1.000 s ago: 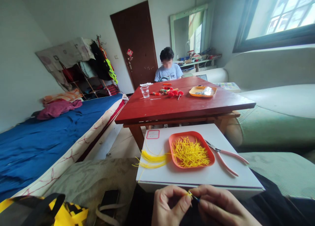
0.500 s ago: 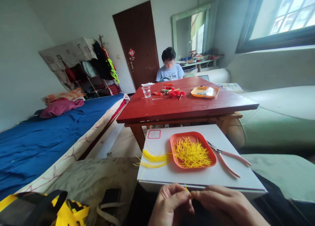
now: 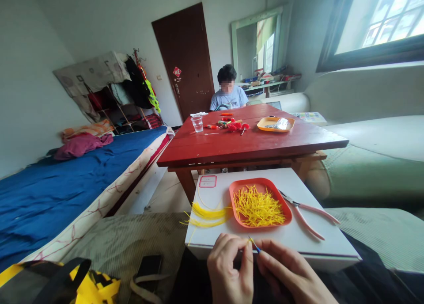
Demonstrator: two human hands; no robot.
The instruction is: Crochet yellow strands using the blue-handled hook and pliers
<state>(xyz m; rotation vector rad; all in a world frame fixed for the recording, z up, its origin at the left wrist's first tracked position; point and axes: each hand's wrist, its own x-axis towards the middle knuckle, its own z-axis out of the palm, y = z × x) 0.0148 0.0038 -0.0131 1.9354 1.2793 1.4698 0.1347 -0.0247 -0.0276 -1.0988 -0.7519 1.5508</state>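
At the front edge of a white box (image 3: 212, 237), my left hand (image 3: 232, 266) pinches a tiny yellow piece (image 3: 249, 240). My right hand (image 3: 285, 266) holds a thin pointed tool with a blue part (image 3: 258, 250), its tip at the yellow piece. Just beyond my hands, an orange-red tray (image 3: 287, 207) holds a heap of short yellow strands (image 3: 258, 207). Long yellow strands (image 3: 208, 213) lie left of the tray. Pliers with pink handles (image 3: 309, 224) rest open on its right.
Behind the box stands a red table (image 3: 205, 147) with a clear cup (image 3: 197, 123), red items (image 3: 236, 126) and a yellow tray (image 3: 260, 125). A person (image 3: 228, 92) sits at its far side. A phone (image 3: 149, 271) lies at lower left, a blue bed (image 3: 82, 171) farther left.
Both hands have lifted slightly toward the tray. The blue part and thin metal tip of the tool now show between them; before, the fingertips hid them.
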